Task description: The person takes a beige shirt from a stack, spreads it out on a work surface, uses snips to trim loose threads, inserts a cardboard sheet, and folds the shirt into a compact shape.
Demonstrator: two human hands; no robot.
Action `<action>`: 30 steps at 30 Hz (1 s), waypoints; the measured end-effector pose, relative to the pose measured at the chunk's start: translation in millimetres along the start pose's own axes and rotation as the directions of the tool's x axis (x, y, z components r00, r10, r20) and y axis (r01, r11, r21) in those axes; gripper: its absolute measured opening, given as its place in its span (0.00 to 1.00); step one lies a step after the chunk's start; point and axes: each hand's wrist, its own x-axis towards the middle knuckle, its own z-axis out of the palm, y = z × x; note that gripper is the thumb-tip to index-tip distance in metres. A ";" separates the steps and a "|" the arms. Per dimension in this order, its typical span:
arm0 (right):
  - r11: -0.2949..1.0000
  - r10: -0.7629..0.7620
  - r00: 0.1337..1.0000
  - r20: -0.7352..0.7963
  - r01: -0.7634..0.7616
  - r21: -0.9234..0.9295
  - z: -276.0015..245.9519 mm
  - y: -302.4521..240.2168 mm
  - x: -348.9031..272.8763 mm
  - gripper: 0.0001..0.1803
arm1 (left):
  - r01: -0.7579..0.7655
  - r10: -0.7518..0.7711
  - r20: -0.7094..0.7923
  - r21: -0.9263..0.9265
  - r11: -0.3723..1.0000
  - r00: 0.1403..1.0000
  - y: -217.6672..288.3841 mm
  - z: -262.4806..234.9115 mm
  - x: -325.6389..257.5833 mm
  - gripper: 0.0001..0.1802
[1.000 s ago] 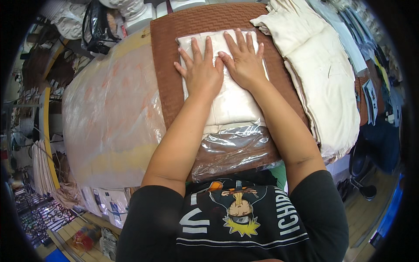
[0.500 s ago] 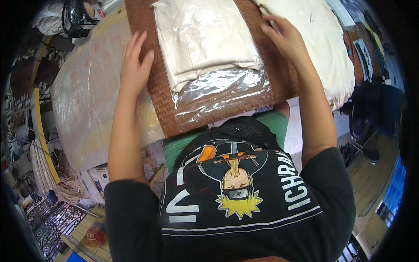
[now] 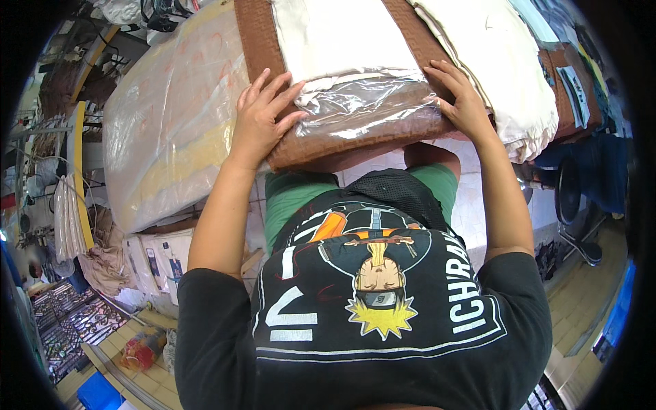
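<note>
A cream folded cloth (image 3: 345, 41) lies in a clear plastic bag (image 3: 365, 106) on a brown patterned cover (image 3: 328, 150). The bag's see-through end, shiny and creased, faces me past the folded edge. At its left edge rests my left hand (image 3: 265, 119), open, with the fingers spread and the tips on the bag. My right hand (image 3: 463, 102) is open at the opposite edge, fingers apart on the brown cover, thumb tip close to or touching the plastic. Neither hand visibly grips anything.
Right of the bag lies a pile of cream cloth (image 3: 499, 68). On the left is a large plastic-wrapped bundle (image 3: 174, 116). Further right stand a black stool (image 3: 568, 191) and a brown surface with pale blue strips (image 3: 574, 96). A yellow bar (image 3: 78, 171) rises at far left.
Both hands have come down toward me, from beside the bag's upper part to its near end. The left hand has also moved right onto the bag's edge. My view has shifted slightly.
</note>
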 end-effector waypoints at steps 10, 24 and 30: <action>0.998 -0.048 0.998 -0.045 0.050 0.045 4.0 -20.8 -1.4 0.23 | -0.091 0.109 0.092 -0.181 0.979 0.990 14.7 -8.6 -11.9 0.21; 0.989 -0.047 0.999 -0.022 0.050 0.141 0.2 -22.0 -10.4 0.13 | -0.148 0.169 0.117 -0.171 0.974 0.979 36.0 -17.3 -41.8 0.27; 0.962 -0.047 0.994 -0.096 0.071 0.264 -8.5 -23.7 8.2 0.09 | -0.049 0.050 0.001 -0.161 0.986 0.999 23.4 -16.2 -23.4 0.29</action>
